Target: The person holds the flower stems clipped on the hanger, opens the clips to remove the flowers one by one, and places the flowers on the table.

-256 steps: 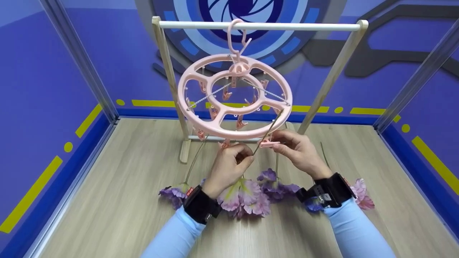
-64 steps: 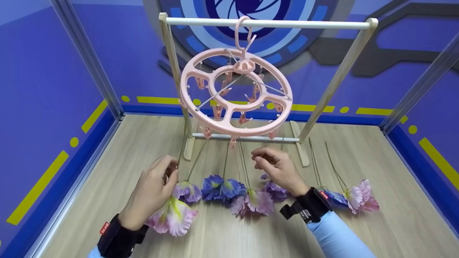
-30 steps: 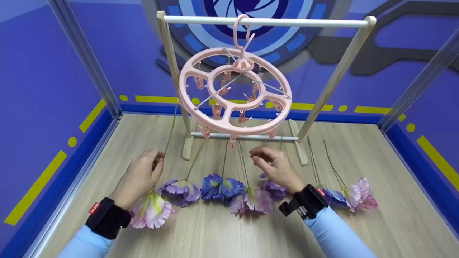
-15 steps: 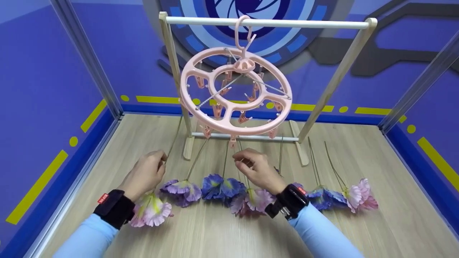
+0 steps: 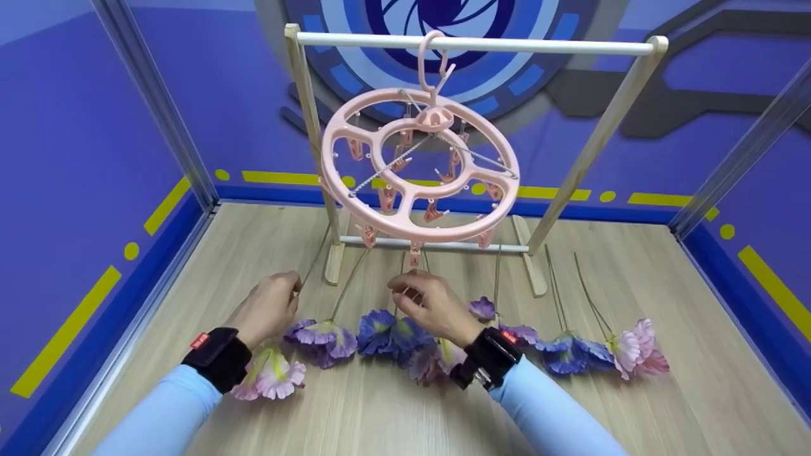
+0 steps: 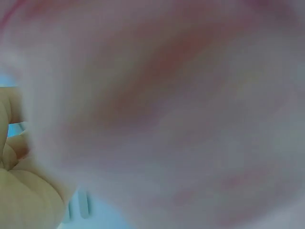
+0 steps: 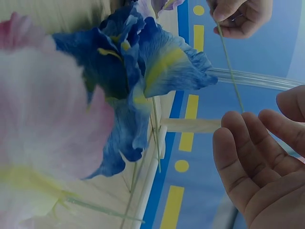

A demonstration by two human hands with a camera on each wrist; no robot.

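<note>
In the head view my left hand (image 5: 271,307) pinches the green stem (image 5: 315,258) of an artificial pink flower (image 5: 269,373), whose bloom hangs under the palm. The left wrist view is mostly filled by a blurred pink petal (image 6: 190,143). My right hand (image 5: 437,305) hovers over the middle flowers, fingers loosely bent and nothing between them; the right wrist view shows its fingertips (image 7: 224,148) apart. Just above it, a pink clip (image 5: 414,254) hangs from the round pink clip hanger (image 5: 405,225).
The hanger hooks over the white bar (image 5: 538,45) of a wooden stand. Purple (image 5: 323,342), blue (image 5: 386,332) and pink flowers line the table, including a blue one (image 5: 573,351) and a pale pink one (image 5: 637,348) at right. Patterned blue walls surround the table.
Earlier my hands worked at a clip with a stem. The left hand then carried the pink flower left and has lately shifted slightly right. My right hand has moved left, below the front clip.
</note>
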